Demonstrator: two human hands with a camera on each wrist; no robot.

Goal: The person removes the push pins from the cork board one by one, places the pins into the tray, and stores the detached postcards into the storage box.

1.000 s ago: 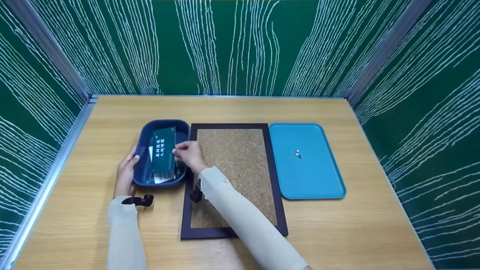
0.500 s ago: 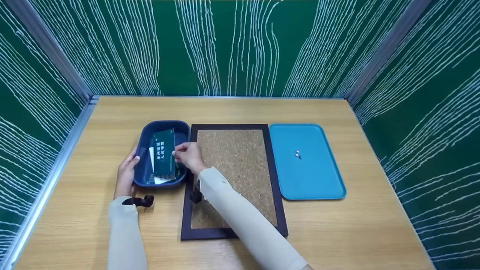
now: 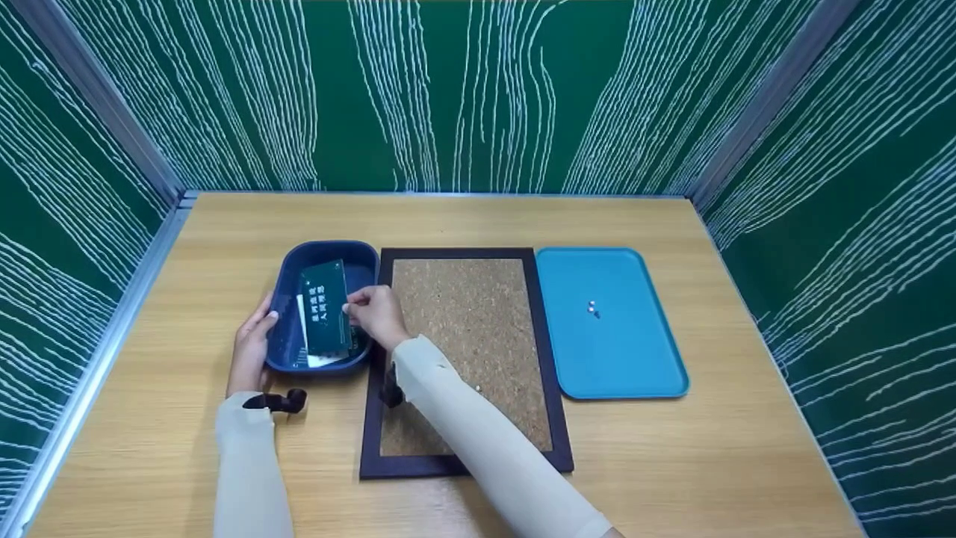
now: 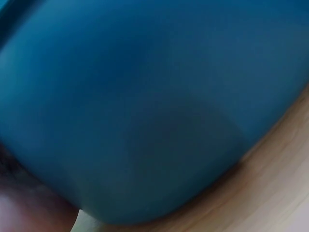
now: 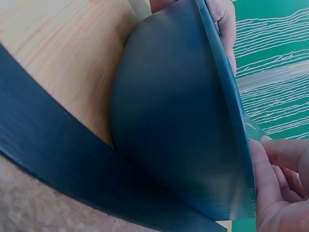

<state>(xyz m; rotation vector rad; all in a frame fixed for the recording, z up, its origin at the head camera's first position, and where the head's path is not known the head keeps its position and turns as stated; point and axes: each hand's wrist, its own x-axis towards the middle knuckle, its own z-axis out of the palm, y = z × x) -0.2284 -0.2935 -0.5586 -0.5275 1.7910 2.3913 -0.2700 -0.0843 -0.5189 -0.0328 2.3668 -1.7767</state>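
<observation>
A dark green card printed with white characters stands over the inside of the navy blue plastic basin. My right hand pinches the card's right edge between thumb and fingers, just above the basin's right rim. On the basin's left side, my left hand grips the wall, its thumb by the rim. Under the green card, more cards or papers lie in the basin, among them a white one, mostly covered. In the left wrist view the basin's outer wall fills most of the picture.
Right of the basin lies a dark-framed cork board, with my right forearm across it. Beyond it is a light blue tray holding a few tiny pin-like pieces. Green panels with white lines enclose the wooden table.
The green card has come slightly down and toward me in the basin, its lower edge covering more of the white one. Both hands keep nearly the same places.
</observation>
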